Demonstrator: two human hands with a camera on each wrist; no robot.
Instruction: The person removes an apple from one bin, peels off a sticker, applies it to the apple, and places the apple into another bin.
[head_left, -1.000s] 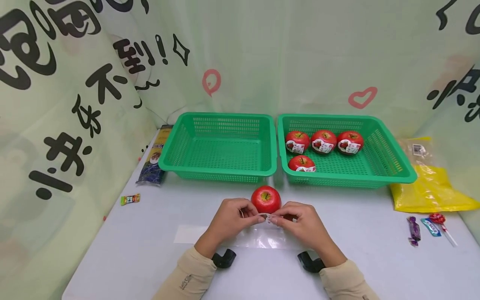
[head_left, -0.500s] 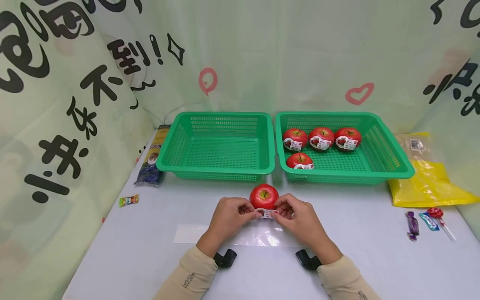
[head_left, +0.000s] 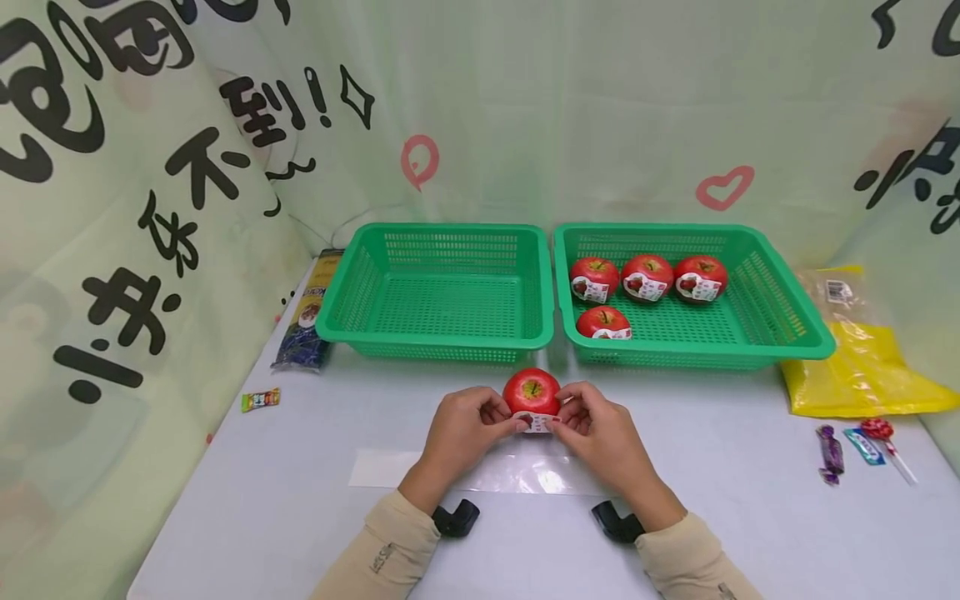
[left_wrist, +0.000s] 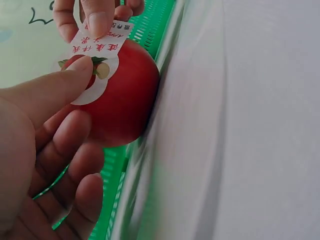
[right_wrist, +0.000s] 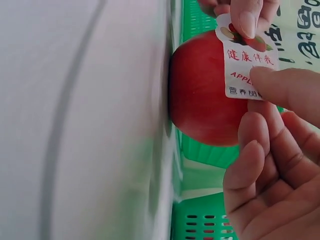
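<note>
A red apple point(head_left: 532, 388) stands on the white table in front of the baskets, stem up. Across its near side is a white printed sticker point(head_left: 537, 422) with a picture and red lettering. My left hand point(head_left: 467, 429) pinches the sticker's left end, thumb over the picture. At the other end, the right hand point(head_left: 609, 437) pinches it with thumb and curled fingers. Both wrist views show the sticker point(left_wrist: 102, 46) overlapping the apple point(right_wrist: 202, 90), its ends under the thumbs. Below the hands lies a clear strip of sticker backing film point(head_left: 517, 477).
Two green baskets stand behind; the right basket point(head_left: 750, 354) holds several stickered apples point(head_left: 647, 277), the left basket point(head_left: 435, 342) none. A yellow bag point(head_left: 862, 375), wrapped candies point(head_left: 830, 454) and a lollipop point(head_left: 877, 429) lie right. A dark packet point(head_left: 303, 325) and small candy point(head_left: 261, 400) lie left.
The hands have raised the sticker from in front of the apple to against its near side and spread it flatter. The right hand's fingers have come up beside the apple.
</note>
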